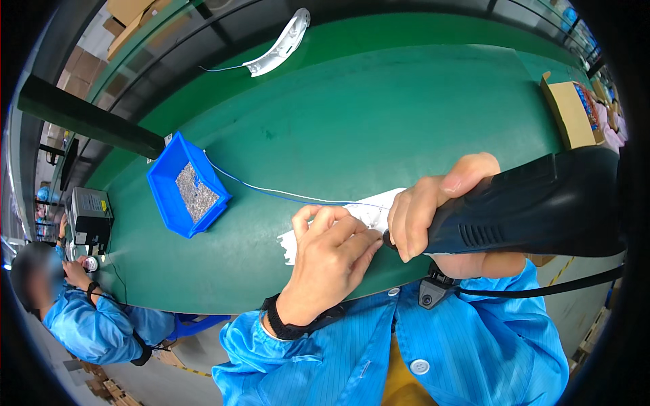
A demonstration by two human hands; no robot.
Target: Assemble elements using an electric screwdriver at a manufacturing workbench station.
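Hand, right (433, 206): curled round black tool (531, 206) | hand, left (332, 254): bunched over white part (372, 214), pinch unclear

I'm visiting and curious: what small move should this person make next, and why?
Perhaps ease the black tool carefully toward the white part: the right hand grips the tool, and its tip sits close to the fingers of the left hand, by the part.

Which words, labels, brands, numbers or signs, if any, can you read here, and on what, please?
None can be read.
Yellow label on the black-and-grey equipment box: too small.
White label on the same box: too small.
Black power tool in the right hand: no lettering discernible.
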